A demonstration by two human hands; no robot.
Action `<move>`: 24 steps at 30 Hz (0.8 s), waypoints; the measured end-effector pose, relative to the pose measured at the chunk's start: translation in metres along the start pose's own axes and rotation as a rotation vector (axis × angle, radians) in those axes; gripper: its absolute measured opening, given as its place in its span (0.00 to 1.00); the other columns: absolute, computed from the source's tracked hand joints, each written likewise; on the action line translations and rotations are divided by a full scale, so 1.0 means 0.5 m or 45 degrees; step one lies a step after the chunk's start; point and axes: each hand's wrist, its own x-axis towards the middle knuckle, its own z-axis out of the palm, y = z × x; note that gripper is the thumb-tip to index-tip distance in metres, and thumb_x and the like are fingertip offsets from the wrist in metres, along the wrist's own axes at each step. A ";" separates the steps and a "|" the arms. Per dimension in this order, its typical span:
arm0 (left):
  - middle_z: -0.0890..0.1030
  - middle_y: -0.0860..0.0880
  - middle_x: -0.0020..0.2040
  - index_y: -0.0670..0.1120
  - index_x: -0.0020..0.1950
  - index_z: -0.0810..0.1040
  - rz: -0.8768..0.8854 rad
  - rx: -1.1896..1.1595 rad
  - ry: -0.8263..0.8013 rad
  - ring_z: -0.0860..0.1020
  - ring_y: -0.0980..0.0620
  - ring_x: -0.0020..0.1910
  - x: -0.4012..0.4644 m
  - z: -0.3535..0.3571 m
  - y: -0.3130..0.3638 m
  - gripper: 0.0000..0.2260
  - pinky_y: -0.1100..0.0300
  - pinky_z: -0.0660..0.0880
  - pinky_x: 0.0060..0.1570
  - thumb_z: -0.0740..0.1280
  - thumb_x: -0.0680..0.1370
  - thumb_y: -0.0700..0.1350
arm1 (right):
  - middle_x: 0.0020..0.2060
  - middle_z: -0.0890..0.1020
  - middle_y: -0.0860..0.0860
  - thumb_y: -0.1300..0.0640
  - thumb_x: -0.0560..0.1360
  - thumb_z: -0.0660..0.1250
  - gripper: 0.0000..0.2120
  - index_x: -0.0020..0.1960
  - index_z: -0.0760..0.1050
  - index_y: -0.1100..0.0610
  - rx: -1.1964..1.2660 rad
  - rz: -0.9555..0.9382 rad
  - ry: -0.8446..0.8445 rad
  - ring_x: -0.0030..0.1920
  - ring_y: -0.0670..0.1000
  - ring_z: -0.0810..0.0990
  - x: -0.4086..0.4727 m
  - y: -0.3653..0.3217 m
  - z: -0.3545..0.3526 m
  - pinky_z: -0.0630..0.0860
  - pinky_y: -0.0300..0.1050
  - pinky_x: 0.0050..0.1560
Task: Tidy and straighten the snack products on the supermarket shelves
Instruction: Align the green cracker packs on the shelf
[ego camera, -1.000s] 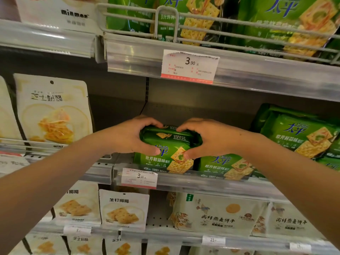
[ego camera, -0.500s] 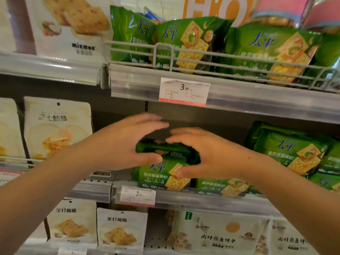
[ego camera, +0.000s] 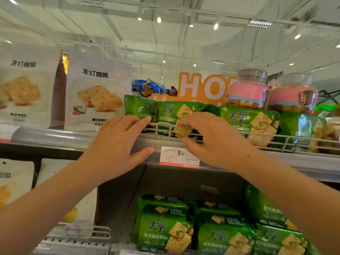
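Green cracker packs stand in a row on the top shelf behind a white wire rail [ego camera: 287, 142]. My left hand [ego camera: 117, 146] is raised in front of the shelf edge with straight fingers, its fingertips at the rail by the leftmost green pack [ego camera: 139, 108]. My right hand [ego camera: 211, 138] reaches over the rail, fingers loosely bent at the lower part of the second green pack [ego camera: 176, 112]. Whether they touch it I cannot tell. Neither hand holds anything. More green packs [ego camera: 165, 230] lie stacked on the shelf below.
White cracker pouches [ego camera: 97, 94] stand at the left of the top shelf. Two clear jars with pink bands [ego camera: 248, 89] sit on green packs at the right. A price tag [ego camera: 179, 156] marked 3.90 hangs on the shelf edge. An orange sign [ego camera: 200, 87] rises behind.
Both hands let go of the green pack on the lower shelf and rose to the top shelf's rail. The view tilted upward.
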 end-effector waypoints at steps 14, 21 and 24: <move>0.72 0.47 0.67 0.55 0.71 0.71 -0.405 -0.194 -0.209 0.73 0.47 0.59 0.186 -0.056 -0.076 0.26 0.56 0.67 0.52 0.67 0.75 0.62 | 0.63 0.76 0.47 0.32 0.73 0.63 0.27 0.67 0.71 0.44 -0.235 0.358 -0.398 0.57 0.49 0.74 0.152 0.059 -0.074 0.73 0.50 0.58; 0.75 0.52 0.53 0.53 0.66 0.76 -0.376 -0.275 -0.216 0.72 0.54 0.45 0.193 -0.054 -0.088 0.20 0.62 0.64 0.38 0.71 0.75 0.56 | 0.58 0.78 0.48 0.47 0.72 0.73 0.20 0.61 0.74 0.49 -0.139 0.365 -0.510 0.56 0.50 0.75 0.170 0.064 -0.088 0.72 0.46 0.55; 0.73 0.55 0.51 0.55 0.65 0.76 -0.414 -0.372 -0.233 0.69 0.62 0.38 0.195 -0.057 -0.095 0.19 0.68 0.59 0.33 0.71 0.76 0.53 | 0.56 0.78 0.46 0.54 0.71 0.75 0.18 0.57 0.73 0.48 0.006 0.394 -0.508 0.56 0.50 0.76 0.159 0.069 -0.098 0.71 0.45 0.54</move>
